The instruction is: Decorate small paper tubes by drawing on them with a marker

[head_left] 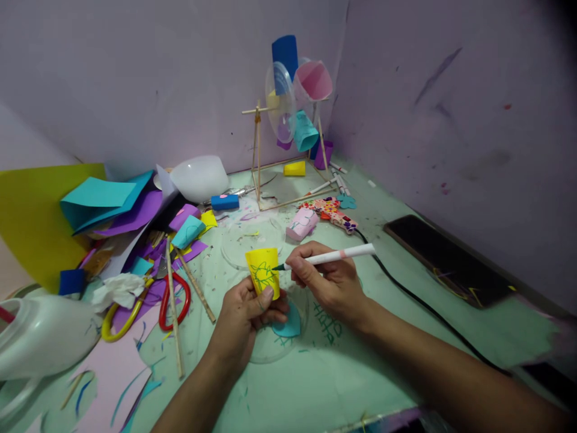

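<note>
A small yellow paper cup (267,260) with a green sun-like drawing on its side is held upright by my left hand (246,310), thumb in front. My right hand (331,276) grips a white marker (345,254) whose dark green tip meets the cup's side or lies very close to it. Beneath my hands are a clear plastic lid (265,356) and a blue paper piece (288,322). Green pen marks (327,322) show on the table beside the lid.
A stick frame (258,150) at the back carries clear discs with coloured paper cups. To the left lie scissors (175,300), loose sticks, paper scraps and a white jug (49,328). A phone (446,258) and a black cord (419,294) lie right, near a patterned glue gun (331,211).
</note>
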`<action>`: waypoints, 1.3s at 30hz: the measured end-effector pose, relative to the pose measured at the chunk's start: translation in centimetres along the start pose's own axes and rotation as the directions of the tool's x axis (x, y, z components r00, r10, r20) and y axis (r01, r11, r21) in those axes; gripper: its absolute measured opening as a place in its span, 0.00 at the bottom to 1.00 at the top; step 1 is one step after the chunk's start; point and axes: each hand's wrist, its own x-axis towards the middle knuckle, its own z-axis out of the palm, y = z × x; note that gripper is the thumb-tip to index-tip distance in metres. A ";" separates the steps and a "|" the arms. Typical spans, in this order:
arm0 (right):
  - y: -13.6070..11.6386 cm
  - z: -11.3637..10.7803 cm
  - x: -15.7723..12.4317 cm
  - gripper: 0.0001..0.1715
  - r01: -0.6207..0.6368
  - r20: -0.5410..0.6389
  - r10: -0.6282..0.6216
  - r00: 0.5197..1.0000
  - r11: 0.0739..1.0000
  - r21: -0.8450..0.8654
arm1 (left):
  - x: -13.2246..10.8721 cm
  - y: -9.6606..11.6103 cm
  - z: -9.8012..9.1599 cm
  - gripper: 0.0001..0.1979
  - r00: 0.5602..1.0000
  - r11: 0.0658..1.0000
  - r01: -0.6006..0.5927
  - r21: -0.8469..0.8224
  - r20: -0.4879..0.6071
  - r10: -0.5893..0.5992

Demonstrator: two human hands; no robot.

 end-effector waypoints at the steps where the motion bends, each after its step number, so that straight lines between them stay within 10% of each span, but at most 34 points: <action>1: 0.0 0.0 0.0 0.07 0.007 0.006 -0.007 1.000 1.000 -0.008 | 0.0 0.0 0.0 0.19 1.000 1.000 0.001 0.000 0.002 -0.001; 39: -0.2 0.1 -0.1 0.08 -0.017 -0.049 0.016 0.999 1.000 -0.013 | -0.1 0.0 -0.1 0.17 1.000 1.000 0.004 0.001 0.006 -0.004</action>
